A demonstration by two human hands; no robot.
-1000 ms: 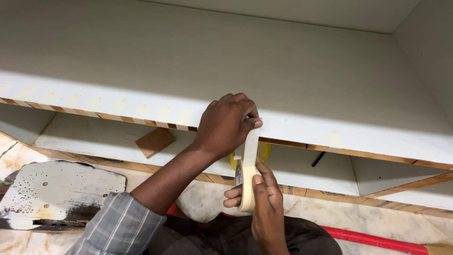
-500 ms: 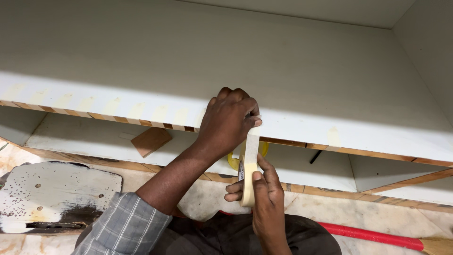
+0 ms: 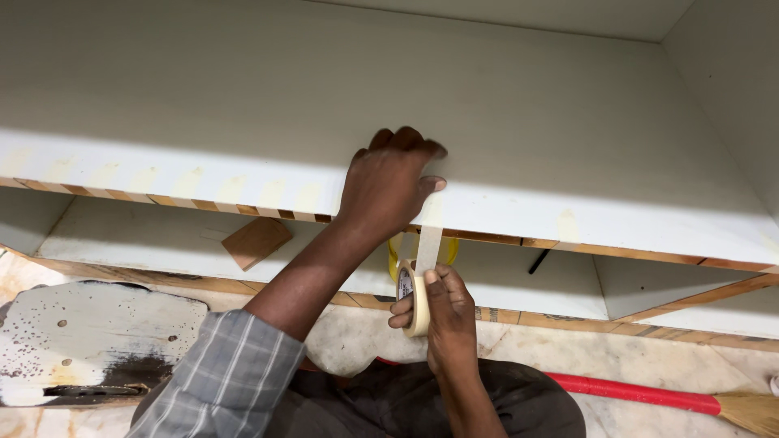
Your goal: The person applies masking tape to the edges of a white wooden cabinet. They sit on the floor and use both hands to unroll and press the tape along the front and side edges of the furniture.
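A small brown piece of wood point(image 3: 256, 242) lies flat on the lower shelf point(image 3: 146, 243), at about nine o'clock from the centre of the view. A thin black object point(image 3: 539, 261) lies on the same shelf at about three o'clock; what it is cannot be told. At eight o'clock a white board with dark stains and small holes point(image 3: 89, 337) rests on the marble floor point(image 3: 617, 357). At five o'clock a broom with a red handle point(image 3: 633, 392) lies on this floor, its straw head at the right edge.

left hand point(image 3: 388, 188) presses tape strip point(image 3: 428, 243) onto shelf point(image 3: 568, 195); right hand point(image 3: 445, 312) holds tape roll point(image 3: 415, 298).
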